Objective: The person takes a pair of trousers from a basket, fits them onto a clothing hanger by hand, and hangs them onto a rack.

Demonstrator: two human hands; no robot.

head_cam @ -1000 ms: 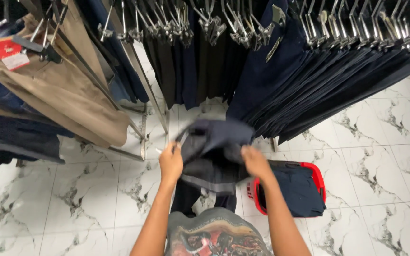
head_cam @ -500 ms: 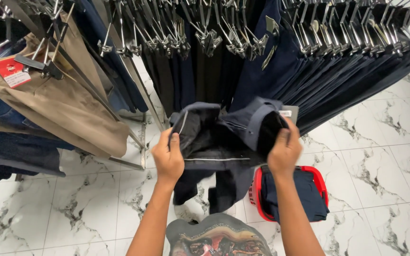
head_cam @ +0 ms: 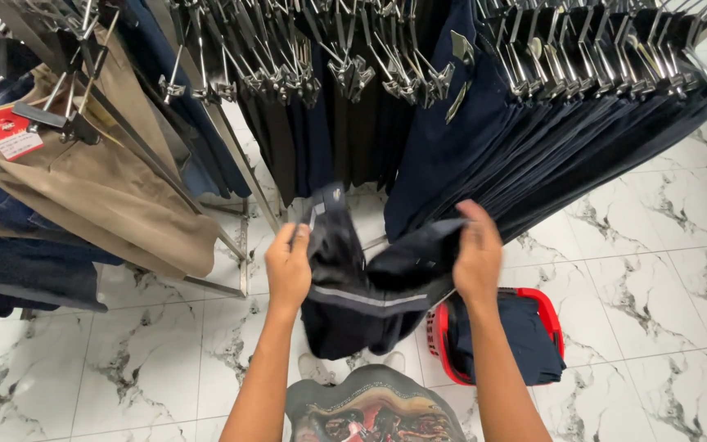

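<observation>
Head view: hands point(head_cam: 382, 266) hold dark trousers point(head_cam: 366, 286); red tag point(head_cam: 10, 133) left.

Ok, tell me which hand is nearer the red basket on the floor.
Right. The right hand grips the dark garment almost directly above the red basket, just off its left rim. The left hand holds the garment's other side, farther left of the basket.

Rows of dark navy trousers point(head_cam: 550, 139) hang from metal clip hangers point(head_cam: 353, 69) on a shop rack above a white marble-patterned tile floor point(head_cam: 664, 278). At left, beige trousers point(head_cam: 100, 192) carry a red and white paper tag point(head_cam: 10, 133). A red plastic basket point(head_cam: 546, 315) holding folded dark cloth sits on the floor.
</observation>
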